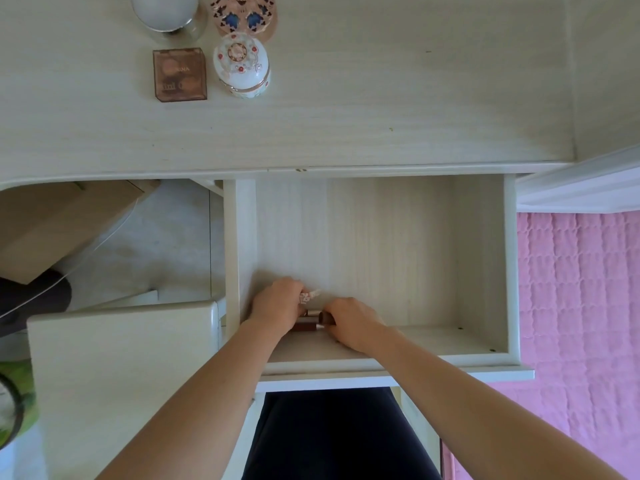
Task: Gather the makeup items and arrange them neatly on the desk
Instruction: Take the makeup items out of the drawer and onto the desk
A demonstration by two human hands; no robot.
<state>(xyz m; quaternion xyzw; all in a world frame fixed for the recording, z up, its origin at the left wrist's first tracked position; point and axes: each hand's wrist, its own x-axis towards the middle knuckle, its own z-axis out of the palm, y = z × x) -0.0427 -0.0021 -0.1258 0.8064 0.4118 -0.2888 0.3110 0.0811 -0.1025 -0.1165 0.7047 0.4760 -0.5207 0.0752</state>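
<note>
Now, below the desk (346,109), in the open drawer's (513,271) near-left corner, left hand (277,304) and right hand (353,323) curl fingers round small brown tubes (306,327): probably light, rigid, slick, prone to rolling. Pinch mid-barrel.

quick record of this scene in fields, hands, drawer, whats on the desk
drawer: pulled open
left hand: in the drawer's near left corner, fingers curled on brown tubes
right hand: beside it, gripping an end of the brown tubes
desk: brown square compact and white painted jar side by side, far left
</note>
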